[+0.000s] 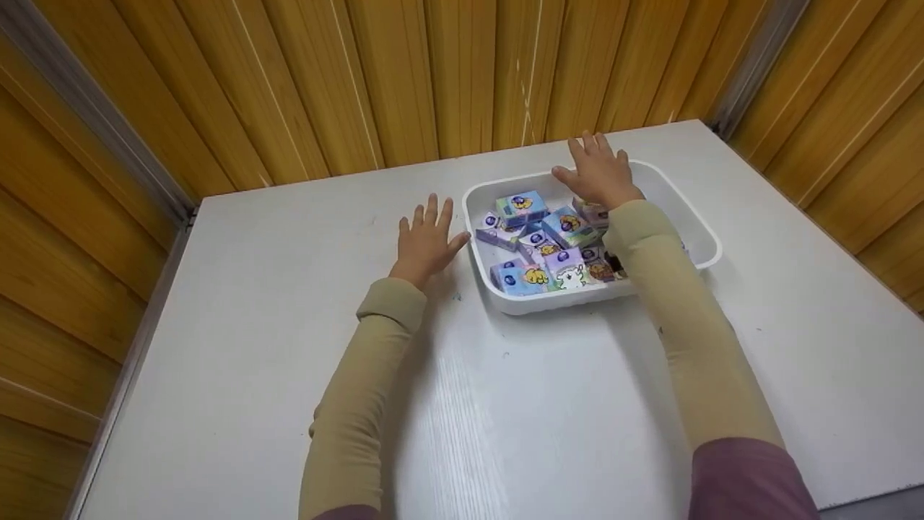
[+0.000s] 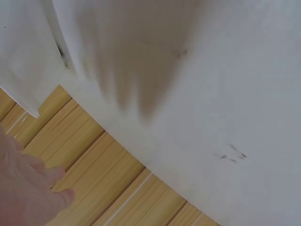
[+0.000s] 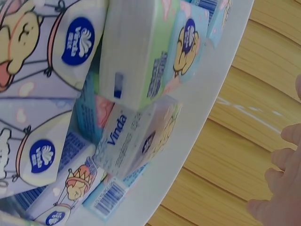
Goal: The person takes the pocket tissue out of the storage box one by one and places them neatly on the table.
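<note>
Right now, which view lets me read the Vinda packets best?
The right wrist view: the packets are close, and the Vinda name is legible, though some are cut off. The head view shows them smaller, in the white tray, partly hidden by the right sleeve. The left wrist view shows none.

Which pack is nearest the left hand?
The purple-sided rectangular pack, leftmost in the white plastic tray; no other reaches so near the left hand.

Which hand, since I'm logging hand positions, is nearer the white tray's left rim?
Left. The left hand is just outside the left rim, contact unclear; the right hand is farther right, appearing over the far rim.
</note>
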{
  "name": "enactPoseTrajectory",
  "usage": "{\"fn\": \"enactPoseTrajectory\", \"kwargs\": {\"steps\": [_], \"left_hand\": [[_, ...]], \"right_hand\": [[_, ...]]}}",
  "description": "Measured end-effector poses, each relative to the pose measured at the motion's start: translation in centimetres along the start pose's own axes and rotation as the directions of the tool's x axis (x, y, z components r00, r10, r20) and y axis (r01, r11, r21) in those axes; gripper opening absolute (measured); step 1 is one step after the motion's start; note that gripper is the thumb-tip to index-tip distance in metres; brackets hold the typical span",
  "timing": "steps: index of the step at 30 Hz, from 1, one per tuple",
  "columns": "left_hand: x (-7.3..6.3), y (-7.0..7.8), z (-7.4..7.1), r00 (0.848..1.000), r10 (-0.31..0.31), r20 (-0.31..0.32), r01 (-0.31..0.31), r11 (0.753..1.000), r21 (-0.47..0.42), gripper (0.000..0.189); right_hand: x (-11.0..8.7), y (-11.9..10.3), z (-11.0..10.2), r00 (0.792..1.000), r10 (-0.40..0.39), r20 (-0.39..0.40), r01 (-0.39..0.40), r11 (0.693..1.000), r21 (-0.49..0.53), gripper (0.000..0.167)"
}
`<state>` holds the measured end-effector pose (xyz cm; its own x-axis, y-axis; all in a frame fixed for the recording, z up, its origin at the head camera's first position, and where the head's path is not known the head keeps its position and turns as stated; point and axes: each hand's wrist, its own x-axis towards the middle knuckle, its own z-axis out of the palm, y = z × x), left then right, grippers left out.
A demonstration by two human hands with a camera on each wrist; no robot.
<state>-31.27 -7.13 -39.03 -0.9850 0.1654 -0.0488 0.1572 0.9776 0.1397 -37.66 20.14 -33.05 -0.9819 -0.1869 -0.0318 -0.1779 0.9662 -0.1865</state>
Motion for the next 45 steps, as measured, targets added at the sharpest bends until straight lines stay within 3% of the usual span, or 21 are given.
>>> {"fn": "enactPoseTrajectory", "kwargs": {"steps": [8,15,22,29,38,45], "left_hand": [[0.0,0.6,0.6,0.998,0.057,0.009,-0.057,0.998,-0.026,0.071],[-0.1,1.3,0.9,0.995,0.1,0.021,-0.099,0.993,-0.057,0.071],[0.0,1.9,1.1,0.992,0.099,0.073,-0.093,0.992,-0.089,0.072],[-0.1,2.3,1.1,0.988,0.08,0.132,-0.063,0.989,-0.131,0.071],[0.0,2.5,1.1,0.991,0.07,0.118,-0.063,0.996,-0.066,0.07],[0.0,2.5,1.1,0.99,0.066,0.125,-0.054,0.994,-0.098,0.07]], "right_hand": [[-0.4,1.6,-0.5,1.0,0.019,-0.016,-0.019,1.0,-0.012,0.074],[-1.4,3.9,-1.1,0.998,0.055,-0.019,-0.054,0.998,0.038,0.075],[-2.8,7.8,-1.5,0.992,0.126,0.003,-0.126,0.989,0.076,0.078],[-4.3,11.4,-1.6,0.98,0.186,0.075,-0.194,0.973,0.121,0.083],[-6.1,14.5,-1.6,0.974,0.193,0.12,-0.206,0.973,0.107,0.088],[-6.9,15.8,-0.8,0.96,0.21,0.184,-0.238,0.96,0.146,0.092]]}}
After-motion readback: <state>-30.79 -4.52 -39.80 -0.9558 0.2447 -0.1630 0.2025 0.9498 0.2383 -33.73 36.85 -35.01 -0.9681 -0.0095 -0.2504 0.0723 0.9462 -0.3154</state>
